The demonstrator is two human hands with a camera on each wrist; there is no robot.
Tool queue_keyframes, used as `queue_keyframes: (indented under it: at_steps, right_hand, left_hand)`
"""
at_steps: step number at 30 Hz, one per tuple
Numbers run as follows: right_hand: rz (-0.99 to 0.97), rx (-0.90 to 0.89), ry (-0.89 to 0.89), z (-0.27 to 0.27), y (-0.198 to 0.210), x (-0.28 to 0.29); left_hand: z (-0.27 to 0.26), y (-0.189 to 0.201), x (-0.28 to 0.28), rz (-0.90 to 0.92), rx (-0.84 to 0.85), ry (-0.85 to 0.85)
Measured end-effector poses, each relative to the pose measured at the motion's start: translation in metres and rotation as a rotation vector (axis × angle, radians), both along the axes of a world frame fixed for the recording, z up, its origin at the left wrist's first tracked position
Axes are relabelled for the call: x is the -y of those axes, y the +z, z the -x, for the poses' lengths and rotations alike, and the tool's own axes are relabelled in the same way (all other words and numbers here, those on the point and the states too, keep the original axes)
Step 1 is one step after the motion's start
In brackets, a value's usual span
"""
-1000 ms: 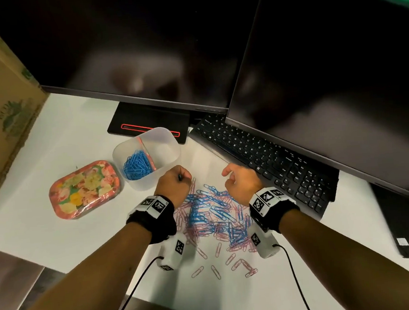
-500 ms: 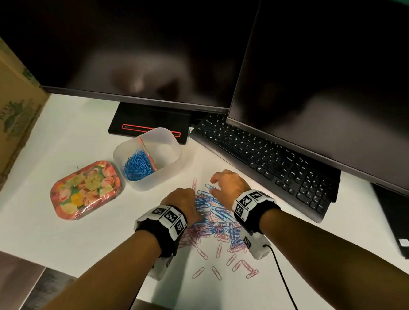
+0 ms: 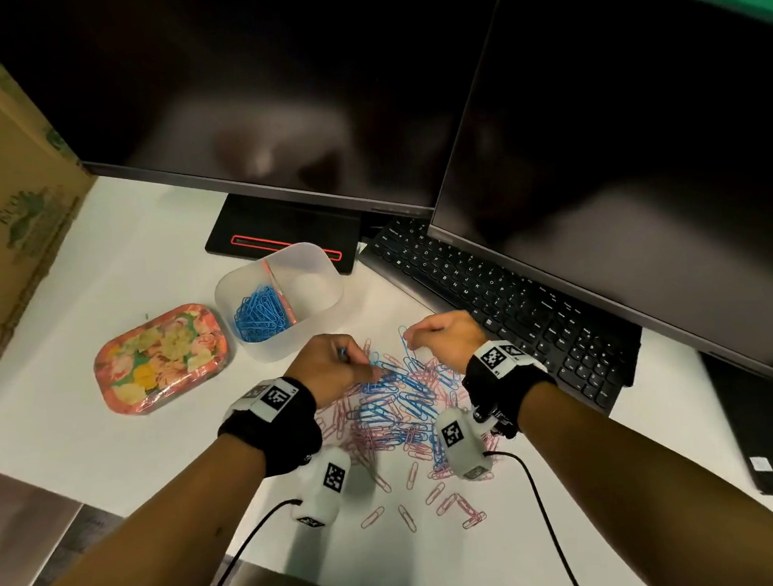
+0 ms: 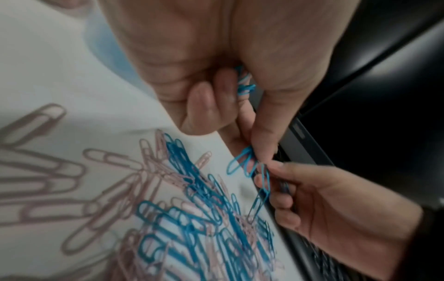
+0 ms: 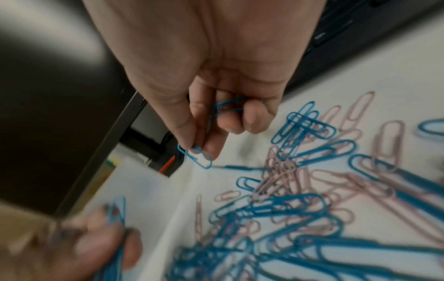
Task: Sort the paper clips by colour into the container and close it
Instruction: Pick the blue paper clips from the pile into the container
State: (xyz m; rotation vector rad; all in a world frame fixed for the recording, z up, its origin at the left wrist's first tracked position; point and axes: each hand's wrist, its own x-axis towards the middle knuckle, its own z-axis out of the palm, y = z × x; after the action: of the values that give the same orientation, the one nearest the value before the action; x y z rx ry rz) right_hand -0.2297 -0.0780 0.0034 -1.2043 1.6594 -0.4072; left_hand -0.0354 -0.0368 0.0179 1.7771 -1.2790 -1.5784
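Observation:
A heap of blue and pink paper clips (image 3: 403,407) lies on the white desk. The translucent container (image 3: 316,270) stands beyond it to the left, with blue clips (image 3: 259,314) in its left compartment behind a pink divider. My left hand (image 3: 357,360) hovers over the heap's far left edge. It pinches blue clips (image 4: 242,161) at thumb and forefinger and keeps more blue clips (image 4: 245,85) in its curled fingers. My right hand (image 3: 414,341), at the far right edge, pinches a blue clip (image 5: 197,155) and holds another (image 5: 228,106) under curled fingers.
The floral lid (image 3: 161,356) lies left of the container. A black keyboard (image 3: 506,311) runs close behind the right hand, under two dark monitors (image 3: 619,159). A cardboard box (image 3: 2,193) stands at far left. Loose pink clips (image 3: 443,503) lie near the desk's front edge.
Both hands dropped onto the heap half a second ago. They have now risen a little at its far edge, each pinching blue clips.

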Motion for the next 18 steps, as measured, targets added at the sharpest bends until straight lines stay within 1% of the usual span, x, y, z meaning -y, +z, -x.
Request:
queue_keyframes:
  at_steps: [2, 4, 10, 12, 16, 18]
  right_hand:
    - [-0.043, 0.096, -0.069, 0.003, 0.004, 0.0]
    - [-0.073, 0.197, -0.111, 0.005, 0.007, 0.0]
    - [-0.134, 0.461, -0.204, 0.004, 0.015, -0.007]
    - [-0.173, 0.557, -0.259, 0.003, 0.02, -0.008]
    - [-0.302, 0.751, -0.369, 0.0, 0.03, -0.009]
    - [-0.375, 0.799, -0.415, -0.002, 0.033, -0.008]
  left_hand:
    - [-0.005, 0.003, 0.0, -0.074, -0.126, 0.091]
    - [-0.01, 0.004, -0.001, -0.126, -0.199, 0.119]
    - [-0.013, -0.004, -0.004, -0.161, -0.399, 0.203]
    - [-0.013, -0.008, -0.004, -0.205, -0.461, 0.271]
    - [-0.014, -0.011, -0.006, -0.354, -0.615, 0.458]
    - [-0.014, -0.013, -0.008, -0.39, -0.638, 0.503]
